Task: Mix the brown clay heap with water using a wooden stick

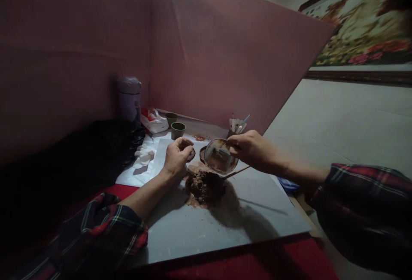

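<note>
My right hand (246,147) grips the rim of a round, clear-looking bowl (219,162), tilted so that its brown-smeared inside faces me. My left hand (175,157) is closed, thumb and fingers pinched at the edge of a small dark round thing (192,155) whose kind I cannot make out. Below and between both hands lies a crumbly heap of dark brown soil (205,185), with lighter brown wet matter around it. A thin wooden stick (237,171) slants out of the heap to the right. Part of another brown round object (202,154) shows behind the bowl.
The heap lies on a pale grey board (180,237) over a red cloth (257,267). Two dark pots (178,131), a white plastic bag (156,122) and a purple flask (129,99) stand behind. Crumpled white gloves or tissue (143,156) and black plastic (106,142) lie left. A pen holder (236,127) stands at the back.
</note>
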The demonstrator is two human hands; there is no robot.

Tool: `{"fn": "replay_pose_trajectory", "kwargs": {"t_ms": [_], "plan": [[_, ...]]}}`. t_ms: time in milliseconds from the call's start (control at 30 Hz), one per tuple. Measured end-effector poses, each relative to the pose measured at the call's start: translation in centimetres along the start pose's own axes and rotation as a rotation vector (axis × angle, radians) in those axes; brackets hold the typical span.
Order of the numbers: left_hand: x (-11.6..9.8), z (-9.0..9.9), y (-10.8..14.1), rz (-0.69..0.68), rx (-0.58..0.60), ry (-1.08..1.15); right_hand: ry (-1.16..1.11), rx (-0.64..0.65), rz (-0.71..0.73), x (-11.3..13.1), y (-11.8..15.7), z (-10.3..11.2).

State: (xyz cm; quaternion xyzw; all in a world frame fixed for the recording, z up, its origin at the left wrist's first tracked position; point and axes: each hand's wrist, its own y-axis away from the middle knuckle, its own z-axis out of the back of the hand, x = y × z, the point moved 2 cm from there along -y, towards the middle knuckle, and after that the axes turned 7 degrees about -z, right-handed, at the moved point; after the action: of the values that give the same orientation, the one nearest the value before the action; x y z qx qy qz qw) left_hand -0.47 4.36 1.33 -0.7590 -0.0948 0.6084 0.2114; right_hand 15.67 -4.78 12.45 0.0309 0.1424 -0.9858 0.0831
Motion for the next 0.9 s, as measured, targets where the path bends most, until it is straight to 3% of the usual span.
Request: {"fn": "replay_pose_trajectory", "kwargs": {"t_ms": [167,433,767,833,900], "plan": [[0.0,0.0,0.0,-0.002,-0.001,0.004,-0.447,0.098,-0.213,-1.1,0.0,0.5],[0.3,0.1,0.1,-0.007,0.021,0.010,-0.839,0.238,-0.544,-1.8,0.4,-1.6],[0.6,-0.7,0.5,0.113,0.245,0.087,-0.891,0.219,-0.635,-1.8,1.1,-2.1],[0.4,-0.7,0.6,0.128,0.247,0.062,-0.888,0.187,-0.650,-1.9,1.1,-1.9],[0.2,-0.4,0.5,0.098,0.157,0.013,-0.886,0.146,-0.678,-2.2,0.9,-1.7]]}}
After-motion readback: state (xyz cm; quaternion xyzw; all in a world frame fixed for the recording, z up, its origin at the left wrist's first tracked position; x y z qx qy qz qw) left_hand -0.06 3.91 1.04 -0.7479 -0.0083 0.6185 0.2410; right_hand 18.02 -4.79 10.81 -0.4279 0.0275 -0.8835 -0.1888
